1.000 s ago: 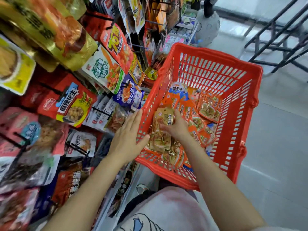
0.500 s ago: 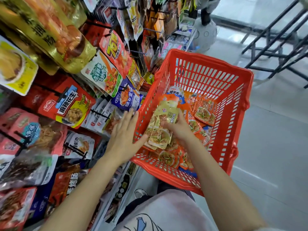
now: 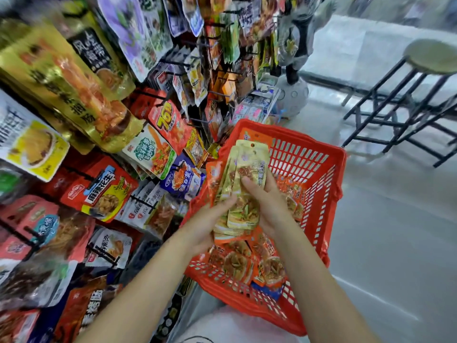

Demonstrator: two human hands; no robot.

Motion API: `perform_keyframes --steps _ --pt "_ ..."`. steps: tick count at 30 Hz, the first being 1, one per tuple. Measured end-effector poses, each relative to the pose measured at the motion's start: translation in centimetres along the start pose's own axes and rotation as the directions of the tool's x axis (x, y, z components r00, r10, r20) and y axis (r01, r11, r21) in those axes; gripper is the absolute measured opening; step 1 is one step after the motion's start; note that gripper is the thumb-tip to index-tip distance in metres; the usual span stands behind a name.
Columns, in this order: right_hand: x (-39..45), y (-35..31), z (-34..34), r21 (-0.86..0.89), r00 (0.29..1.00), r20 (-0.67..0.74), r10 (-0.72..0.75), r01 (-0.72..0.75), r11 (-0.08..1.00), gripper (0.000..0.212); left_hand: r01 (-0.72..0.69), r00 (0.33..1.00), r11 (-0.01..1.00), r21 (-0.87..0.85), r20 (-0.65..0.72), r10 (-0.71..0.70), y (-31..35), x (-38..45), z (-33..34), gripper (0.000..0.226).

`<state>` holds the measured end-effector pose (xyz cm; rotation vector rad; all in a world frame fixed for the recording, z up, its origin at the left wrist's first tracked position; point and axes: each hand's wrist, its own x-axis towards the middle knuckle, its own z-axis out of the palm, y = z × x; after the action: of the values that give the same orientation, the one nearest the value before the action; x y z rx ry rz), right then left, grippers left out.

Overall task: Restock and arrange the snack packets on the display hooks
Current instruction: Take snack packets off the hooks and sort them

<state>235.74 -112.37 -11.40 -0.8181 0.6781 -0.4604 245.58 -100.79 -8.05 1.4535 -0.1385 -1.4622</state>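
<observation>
Crowded display hooks point(image 3: 173, 78) hang beside you; your left hand point(image 3: 210, 226) and right hand point(image 3: 269, 201) both pinch a stack of gold packets point(image 3: 243, 186) above the red basket point(image 3: 329, 194). Hanging them remains, and more packets wait below.

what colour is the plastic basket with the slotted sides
Red-orange, the slotted plastic basket; clearest in the head view.
</observation>
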Motion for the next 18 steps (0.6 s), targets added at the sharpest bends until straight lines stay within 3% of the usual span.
perform_keyframes --steps 2,4,6,9,11,12,14,16,18 --pt "0.3 0.1 0.2 -0.032 1.0 -0.024 -0.005 0.004 0.999 0.097 -0.014 0.999 1.0 0.001 -0.049 0.014 -0.1 0.3 -0.3 0.073" --pt "0.5 0.3 0.0 -0.073 0.998 -0.055 -0.01 0.006 0.997 0.099 -0.012 0.997 1.0 -0.008 -0.075 0.012 0.1 0.4 -0.7 0.066" --pt "0.9 0.5 -0.6 -0.088 0.997 -0.069 0.02 -0.026 0.996 0.084 -0.001 0.998 0.999 -0.036 -0.068 -0.001 0.4 0.0 -1.2 0.047" --pt "1.1 0.7 -1.7 -0.115 0.994 -0.061 0.096 -0.102 0.988 0.046 0.032 0.967 0.997 0.069 -0.255 -0.013 0.4 -0.3 -2.6 0.067" --pt "1.2 1.0 -2.2 -0.148 0.988 -0.019 0.154 -0.155 0.977 0.062 -0.003 0.921 0.994 0.105 -0.388 0.044 0.3 -0.7 -3.3 0.074" --pt "1.2 1.1 -2.0 -0.154 0.984 0.009 0.177 -0.174 0.973 0.07 -0.065 0.92 0.997 0.039 -0.384 0.076 0.2 -0.7 -3.6 0.063" --pt "1.2 1.9 -1.3 -0.15 0.978 0.091 0.19 -0.176 0.973 0.066 -0.159 0.935 0.968 -0.193 -0.343 0.085 0.2 -0.6 -3.7 0.049" --pt "1.2 2.9 0.1 -0.191 0.968 0.117 0.22 -0.195 0.962 0.062 -0.172 0.951 0.922 -0.347 -0.302 0.064 0.5 -0.9 -3.0 0.042" --pt "1.1 3.6 1.9 -0.246 0.971 0.14 0.196 -0.158 0.956 0.06 -0.158 0.961 0.905 -0.395 -0.273 0.049 0.7 -1.3 -2.4 0.043"
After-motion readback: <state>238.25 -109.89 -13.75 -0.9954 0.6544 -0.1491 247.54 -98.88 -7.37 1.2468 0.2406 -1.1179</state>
